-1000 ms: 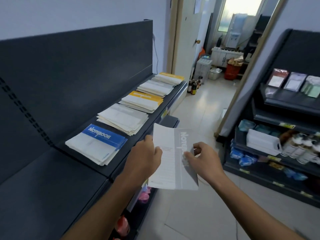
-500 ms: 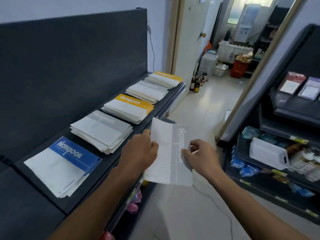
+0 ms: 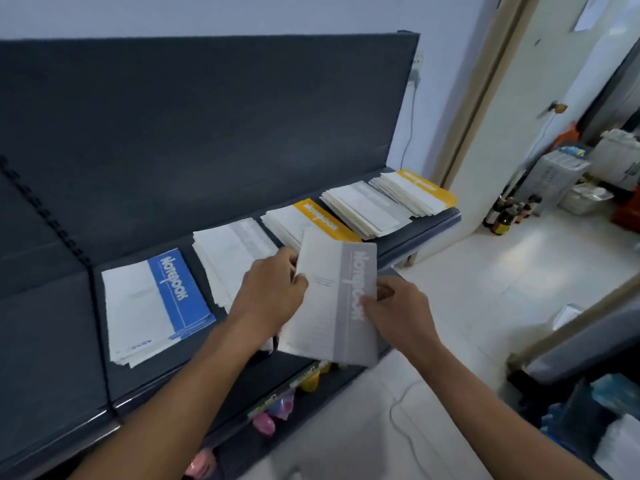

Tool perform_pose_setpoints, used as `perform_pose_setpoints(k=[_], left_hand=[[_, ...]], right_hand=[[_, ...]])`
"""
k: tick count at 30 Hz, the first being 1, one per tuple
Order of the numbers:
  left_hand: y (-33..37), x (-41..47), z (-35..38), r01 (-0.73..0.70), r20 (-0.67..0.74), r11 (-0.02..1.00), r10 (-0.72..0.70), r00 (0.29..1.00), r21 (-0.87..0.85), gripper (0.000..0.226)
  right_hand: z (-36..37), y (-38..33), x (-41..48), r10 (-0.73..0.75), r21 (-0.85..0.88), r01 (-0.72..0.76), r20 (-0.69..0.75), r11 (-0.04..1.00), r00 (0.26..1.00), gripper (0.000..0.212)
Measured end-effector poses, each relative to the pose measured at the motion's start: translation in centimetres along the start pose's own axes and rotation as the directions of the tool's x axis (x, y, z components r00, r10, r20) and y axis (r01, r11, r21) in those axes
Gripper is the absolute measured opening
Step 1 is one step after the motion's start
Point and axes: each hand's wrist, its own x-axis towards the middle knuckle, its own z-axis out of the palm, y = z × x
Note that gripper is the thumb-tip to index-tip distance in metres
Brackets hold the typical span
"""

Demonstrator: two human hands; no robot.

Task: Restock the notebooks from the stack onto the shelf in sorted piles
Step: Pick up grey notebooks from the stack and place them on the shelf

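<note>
A grey-banded notebook (image 3: 329, 299) is held in both hands above the shelf's front edge, partly over the grey pile (image 3: 232, 258). My left hand (image 3: 268, 294) grips its left edge and my right hand (image 3: 398, 311) grips its right edge. On the dark shelf (image 3: 69, 341) lie several piles in a row: a blue-banded pile (image 3: 152, 303) at the left, then the grey pile, a yellow-banded pile (image 3: 311, 216), a white pile (image 3: 367, 207) and another yellow pile (image 3: 415, 190) at the far end.
The shelf's dark back panel (image 3: 207, 133) rises behind the piles. Coloured goods (image 3: 273, 414) sit on the lower shelf under the front edge. A doorway with bottles (image 3: 509, 213) and boxes lies to the right, and another shelf unit (image 3: 588, 393) stands across the tiled aisle.
Both hands have carried the grey notebook up and left, from beside the shelf to over the grey pile. The view has swung left towards the shelf.
</note>
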Motion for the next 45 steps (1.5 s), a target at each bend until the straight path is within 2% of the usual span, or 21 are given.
perform_pose_setpoints(k=[6,12,16,18,23,28,36,45], left_hand=[[-4.3,3.9,-2.3,0.223,-0.12,0.975,-0.22,0.968,0.012,0.03],[-8.1,7.3,-3.6,0.381,-0.226,0.925,-0.372,0.9,-0.005,0.027],[-10.2,7.7,-3.8,0.48,-0.292,0.877,-0.463,0.837,-0.017,0.013],[-11.2,7.7,-3.8,0.511,-0.323,0.859,-0.48,0.815,0.013,0.01],[-12.3,7.9,-3.1,0.582,-0.366,0.807,-0.515,0.775,0.095,0.012],[-11.9,8.2,-2.0,0.615,-0.397,0.772,-0.521,0.756,0.158,0.013],[-10.5,8.2,-1.7,0.667,-0.404,0.723,-0.563,0.721,0.18,0.014],[-10.7,7.1,-2.2,0.665,-0.455,0.743,-0.569,0.685,0.072,0.011]], right_hand=[[4.1,-4.5,7.0,-0.129,-0.062,0.146,0.227,0.987,0.965,0.027],[8.8,-8.7,12.4,-0.239,-0.174,0.306,0.327,0.936,0.914,0.034],[11.8,-10.4,14.3,-0.287,-0.229,0.39,0.379,0.892,0.88,0.023],[13.2,-10.8,14.8,-0.324,-0.248,0.441,0.397,0.863,0.859,0.021],[15.4,-11.2,15.7,-0.363,-0.206,0.501,0.473,0.841,0.803,0.05],[15.8,-10.3,15.8,-0.342,-0.192,0.545,0.6,0.816,0.723,0.042],[15.2,-10.1,16.6,-0.346,-0.177,0.574,0.645,0.799,0.682,0.038],[14.6,-10.4,16.7,-0.473,-0.09,0.612,0.55,0.785,0.688,0.041]])
